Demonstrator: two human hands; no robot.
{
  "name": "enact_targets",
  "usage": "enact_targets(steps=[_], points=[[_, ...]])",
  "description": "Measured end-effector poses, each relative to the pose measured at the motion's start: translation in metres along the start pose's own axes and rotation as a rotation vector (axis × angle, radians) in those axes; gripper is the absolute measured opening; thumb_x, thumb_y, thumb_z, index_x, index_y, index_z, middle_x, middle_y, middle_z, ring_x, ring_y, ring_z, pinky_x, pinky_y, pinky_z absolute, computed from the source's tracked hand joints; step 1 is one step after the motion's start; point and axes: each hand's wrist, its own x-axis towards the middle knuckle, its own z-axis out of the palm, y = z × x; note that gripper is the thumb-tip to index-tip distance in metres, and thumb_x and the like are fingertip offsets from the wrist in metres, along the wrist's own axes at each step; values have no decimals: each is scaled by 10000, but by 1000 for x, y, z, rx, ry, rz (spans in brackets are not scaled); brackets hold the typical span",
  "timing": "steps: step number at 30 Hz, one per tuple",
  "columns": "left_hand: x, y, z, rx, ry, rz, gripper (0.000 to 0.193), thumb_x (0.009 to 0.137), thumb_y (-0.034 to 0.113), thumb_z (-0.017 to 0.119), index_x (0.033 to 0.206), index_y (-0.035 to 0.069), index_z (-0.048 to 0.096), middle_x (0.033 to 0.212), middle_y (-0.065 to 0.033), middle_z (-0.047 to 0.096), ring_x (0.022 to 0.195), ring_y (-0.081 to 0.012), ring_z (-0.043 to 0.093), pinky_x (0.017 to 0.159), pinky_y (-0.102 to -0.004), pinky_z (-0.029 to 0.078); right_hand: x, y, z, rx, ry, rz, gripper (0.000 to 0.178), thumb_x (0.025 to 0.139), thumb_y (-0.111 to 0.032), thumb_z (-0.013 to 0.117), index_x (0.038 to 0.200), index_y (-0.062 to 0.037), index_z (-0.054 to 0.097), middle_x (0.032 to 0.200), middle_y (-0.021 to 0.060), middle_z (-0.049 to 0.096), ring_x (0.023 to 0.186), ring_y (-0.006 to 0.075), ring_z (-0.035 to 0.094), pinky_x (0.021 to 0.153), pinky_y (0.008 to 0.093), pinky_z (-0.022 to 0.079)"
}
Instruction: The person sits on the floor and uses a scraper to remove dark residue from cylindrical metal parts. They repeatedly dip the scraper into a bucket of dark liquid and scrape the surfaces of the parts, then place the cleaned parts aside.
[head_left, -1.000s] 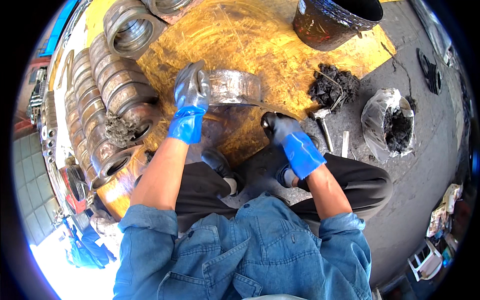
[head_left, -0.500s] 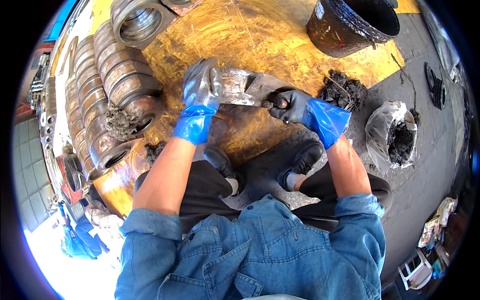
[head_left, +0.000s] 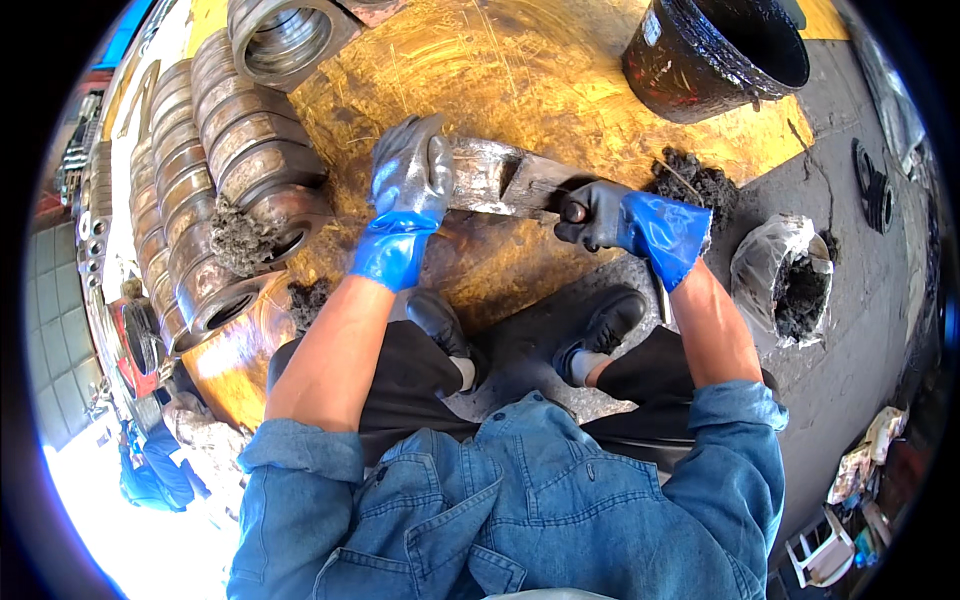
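Left of centre, the gloved left hand [head_left: 410,170] is coated in shiny, smudged grey, while the gloved right hand [head_left: 605,215], right of centre, is a darker, near-black grey; each ends in a glossy bright-blue gauntlet, the left cuff [head_left: 395,250] and the right cuff [head_left: 668,238] both lightly creased. Filling the lower middle of the frame is a faded blue denim-look shirt [head_left: 530,495] with stitched seams and flapped chest pockets, its sleeves [head_left: 738,408] rolled into thick bands. Above it show dark trousers [head_left: 655,390], pale grey socks [head_left: 592,368] and scuffed black shoes [head_left: 615,318].
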Motion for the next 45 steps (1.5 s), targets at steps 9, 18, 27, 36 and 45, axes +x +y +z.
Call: enact_targets(steps=[9, 18, 27, 36, 45], points=[[-4, -6, -8, 12, -3, -22, 292, 1017, 210, 562, 1217, 63, 717, 1180, -210, 713, 1164, -427, 643, 1070, -515, 474, 8, -27, -8, -133, -29, 0, 392, 907, -203, 750, 660, -108, 460, 601, -32, 465, 545, 78, 503, 513, 305, 406], [-3, -4, -3, -5, -2, -24, 298, 1019, 201, 556, 1235, 67, 711, 1202, -199, 712, 1180, -426, 638, 1067, -511, 477, 27, -62, -14, -514, -14, 73, 314, 922, -369, 770, 907, -58, 730, 665, 50, 679, 575, 136, 598, 530, 338, 473], [-3, -1, -5, -41, 30, -49, 304, 981, 187, 589, 1242, 79, 700, 1183, -217, 707, 1145, -428, 640, 1042, -523, 476, 18, -129, -15, -337, -62, 330, 321, 913, -401, 741, 926, -80, 721, 708, 71, 698, 594, 153, 638, 554, 344, 512], [-4, -20, -13, -253, 39, -214, 350, 1000, 227, 581, 1253, 7, 683, 1186, -223, 713, 1128, -400, 663, 1008, -455, 515, 47, -149, 3, -643, -45, 192, 247, 866, -293, 671, 871, -59, 747, 694, 116, 706, 560, 231, 640, 530, 387, 499], [51, -39, -99, -1249, 293, -359, 531, 1086, 350, 491, 1435, -48, 529, 1343, -228, 655, 1285, -319, 615, 1146, -399, 425, 66, -124, -9, -693, 57, 123, 276, 903, -304, 682, 1037, -69, 737, 730, 107, 694, 606, 218, 626, 550, 378, 484]])
